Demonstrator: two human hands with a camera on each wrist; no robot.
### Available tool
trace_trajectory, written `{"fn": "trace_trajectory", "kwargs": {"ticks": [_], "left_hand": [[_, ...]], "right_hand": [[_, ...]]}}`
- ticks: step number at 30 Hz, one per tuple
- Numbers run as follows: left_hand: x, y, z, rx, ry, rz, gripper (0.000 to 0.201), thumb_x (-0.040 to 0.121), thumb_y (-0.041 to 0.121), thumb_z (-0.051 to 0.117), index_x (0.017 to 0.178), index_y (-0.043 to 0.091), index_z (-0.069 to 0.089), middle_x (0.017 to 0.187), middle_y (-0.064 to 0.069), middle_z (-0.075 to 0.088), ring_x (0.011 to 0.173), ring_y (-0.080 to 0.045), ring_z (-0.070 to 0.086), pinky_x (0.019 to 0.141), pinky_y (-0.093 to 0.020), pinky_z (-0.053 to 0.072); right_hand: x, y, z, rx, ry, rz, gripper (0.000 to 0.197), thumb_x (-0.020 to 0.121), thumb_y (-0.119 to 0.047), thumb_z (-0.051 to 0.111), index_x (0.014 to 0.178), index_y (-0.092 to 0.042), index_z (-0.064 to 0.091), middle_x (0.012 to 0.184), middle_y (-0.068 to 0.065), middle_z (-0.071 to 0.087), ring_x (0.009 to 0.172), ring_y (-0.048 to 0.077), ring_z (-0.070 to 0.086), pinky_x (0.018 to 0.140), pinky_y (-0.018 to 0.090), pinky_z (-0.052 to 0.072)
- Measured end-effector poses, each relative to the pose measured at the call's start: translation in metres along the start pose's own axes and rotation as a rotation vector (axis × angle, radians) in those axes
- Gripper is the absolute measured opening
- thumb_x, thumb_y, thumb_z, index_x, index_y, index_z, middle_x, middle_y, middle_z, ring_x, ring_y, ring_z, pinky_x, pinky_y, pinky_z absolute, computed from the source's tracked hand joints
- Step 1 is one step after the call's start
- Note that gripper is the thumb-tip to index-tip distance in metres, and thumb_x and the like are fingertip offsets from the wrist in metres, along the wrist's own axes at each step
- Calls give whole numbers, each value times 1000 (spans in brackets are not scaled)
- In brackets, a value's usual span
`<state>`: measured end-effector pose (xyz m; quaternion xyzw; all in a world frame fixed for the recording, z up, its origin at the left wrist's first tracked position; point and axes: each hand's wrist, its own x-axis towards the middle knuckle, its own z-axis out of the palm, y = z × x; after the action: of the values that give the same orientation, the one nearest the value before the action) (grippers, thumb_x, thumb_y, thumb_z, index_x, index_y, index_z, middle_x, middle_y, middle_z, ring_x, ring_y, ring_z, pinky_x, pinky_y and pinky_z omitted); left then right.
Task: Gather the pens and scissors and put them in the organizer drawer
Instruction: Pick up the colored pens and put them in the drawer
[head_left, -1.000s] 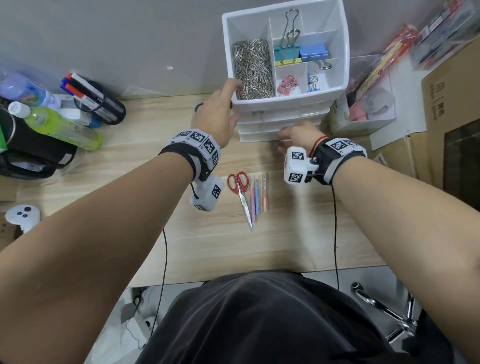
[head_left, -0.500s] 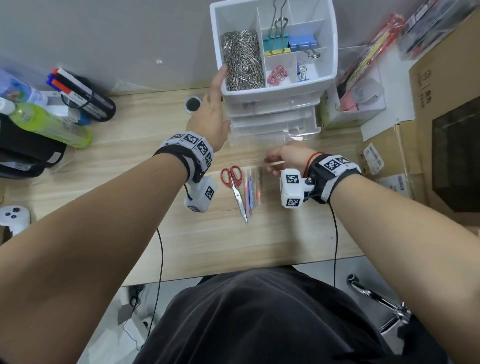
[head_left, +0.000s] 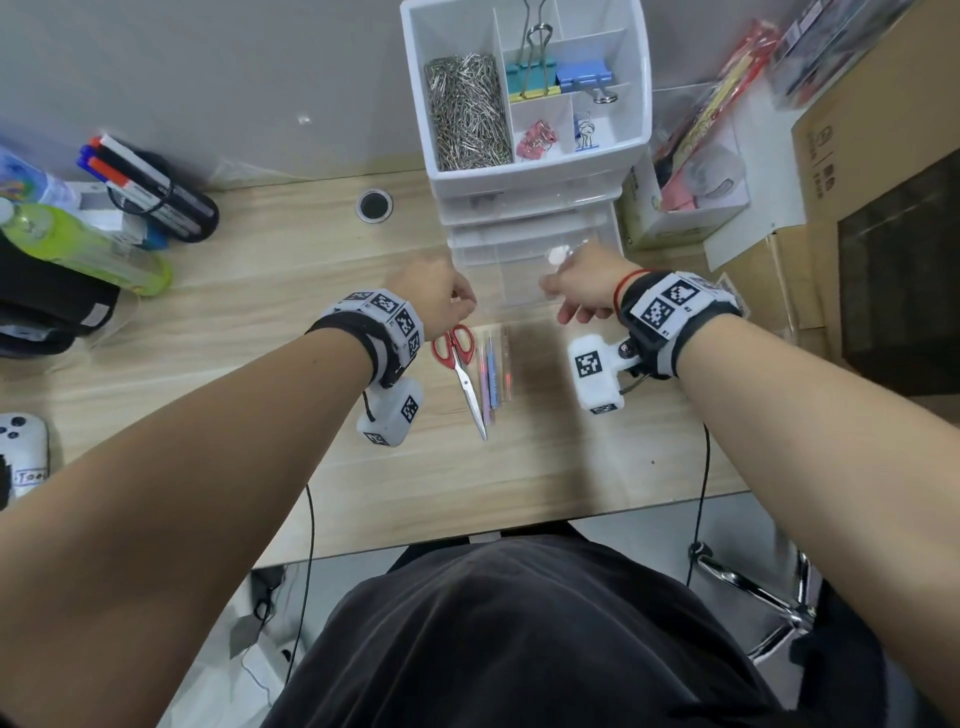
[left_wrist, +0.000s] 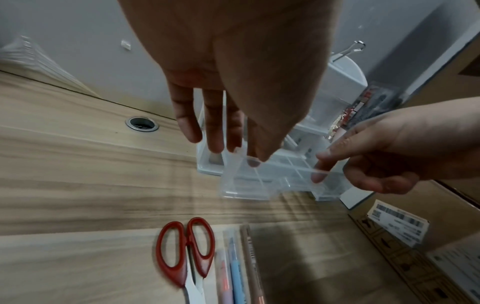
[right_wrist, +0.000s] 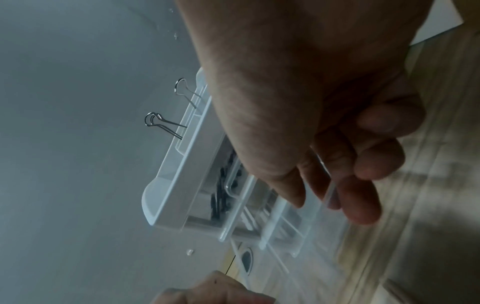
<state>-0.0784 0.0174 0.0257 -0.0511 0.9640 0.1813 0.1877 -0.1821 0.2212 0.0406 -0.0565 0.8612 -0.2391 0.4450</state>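
Observation:
Red-handled scissors and several pens lie side by side on the wooden desk, just in front of my hands. The white organizer stands at the back, and its clear lower drawer is pulled out toward me. My left hand pinches the drawer's left front corner between thumb and fingers. At the right end of the drawer's front rim, my right hand pinches it. No hand touches the scissors or pens.
The organizer's top tray holds paper clips and binder clips. A cable hole sits left of it. Markers, a green bottle and a white controller are at the left; cardboard boxes crowd the right.
My left hand left the organizer's side and came down to the drawer's left front corner. My right hand has drawn the clear drawer farther out toward me.

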Motion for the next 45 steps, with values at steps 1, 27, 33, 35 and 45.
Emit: {"fn": "trace_trajectory", "kwargs": {"ticks": [1, 27, 33, 35, 45], "left_hand": [[-1, 0, 1, -10, -3, 16, 22, 93, 35, 59, 102, 25, 77, 106, 2, 71, 85, -12, 57, 79, -29, 47], [-18, -17, 101, -201, -189, -259, 20, 96, 28, 48, 95, 13, 62, 88, -7, 65, 88, -29, 61, 75, -35, 48], [-14, -7, 103, -215, -220, -217, 23, 92, 23, 49, 97, 10, 67, 97, -11, 72, 97, -30, 64, 86, -42, 51], [-14, -1, 98, -208, -234, -208, 24, 92, 20, 49, 97, 7, 67, 95, -12, 73, 98, -30, 63, 86, -42, 51], [-18, 26, 67, -755, -511, -233, 50, 91, 54, 58, 104, 7, 70, 100, -7, 72, 84, -17, 73, 72, -29, 60]], "right_hand": [[-1, 2, 1, -14, -6, 6, 34, 96, -29, 55, 113, -1, 62, 72, 9, 74, 44, 16, 51, 36, 19, 35], [24, 30, 139, -302, 93, 72, 74, 69, -48, 81, 120, -7, 45, 111, 8, 60, 103, 29, 62, 71, 31, 40], [31, 38, 132, -456, 90, 23, 36, 82, -23, 70, 114, -7, 60, 113, 12, 66, 104, 31, 64, 69, 29, 43], [28, 42, 124, -519, 49, 4, 37, 83, -22, 70, 115, -6, 61, 113, 13, 65, 104, 33, 64, 69, 29, 43], [-12, 25, 76, -114, -442, -233, 21, 89, -15, 59, 74, -1, 65, 56, 10, 66, 35, 5, 49, 44, 18, 41]]}}
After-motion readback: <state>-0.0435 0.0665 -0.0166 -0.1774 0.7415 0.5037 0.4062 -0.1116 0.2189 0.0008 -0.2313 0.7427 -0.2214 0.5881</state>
